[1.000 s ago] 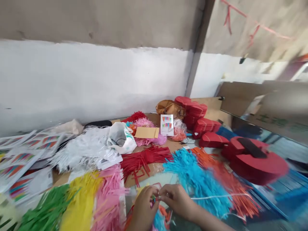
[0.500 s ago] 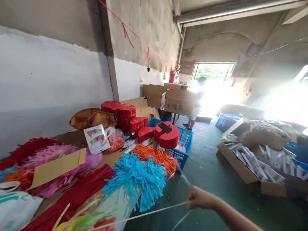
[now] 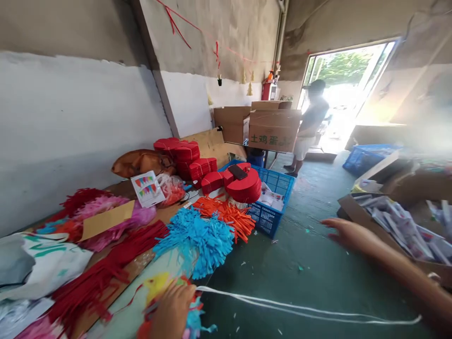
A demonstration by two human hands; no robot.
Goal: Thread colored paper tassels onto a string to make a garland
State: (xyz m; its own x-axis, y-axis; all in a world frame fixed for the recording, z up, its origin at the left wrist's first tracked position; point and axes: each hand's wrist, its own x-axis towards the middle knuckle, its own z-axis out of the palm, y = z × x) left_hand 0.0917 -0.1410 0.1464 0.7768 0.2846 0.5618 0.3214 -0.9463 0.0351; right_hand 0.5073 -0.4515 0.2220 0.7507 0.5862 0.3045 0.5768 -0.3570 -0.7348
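Note:
Low in the view, my left hand (image 3: 172, 308) is closed over a bundle of coloured paper tassels (image 3: 197, 318), with yellow, blue and red strips poking out around it. A doubled white string (image 3: 282, 307) runs from that hand to the right, ending in a loop over the floor. My right hand (image 3: 341, 230) is out over the floor, fingers stretched, somewhat blurred, and apart from the string. Just beyond my left hand lie blue paper tassels (image 3: 199, 240) and orange tassels (image 3: 229, 214) at the table's edge. Long dark red tassels (image 3: 116, 268) stretch across the table.
Red stacked paper shapes (image 3: 243, 186) carry a dark phone (image 3: 238, 172). Beside the table stands a blue crate (image 3: 270, 221). Cardboard boxes (image 3: 275, 129) and a standing person (image 3: 312, 122) are near the doorway. At right is a carton of white packets (image 3: 399, 226). A white bag (image 3: 52, 263) lies left.
My right hand has let go of the string and moved right, opening its fingers. The string now hangs as a loose loop. My left hand has come into view on the tassels.

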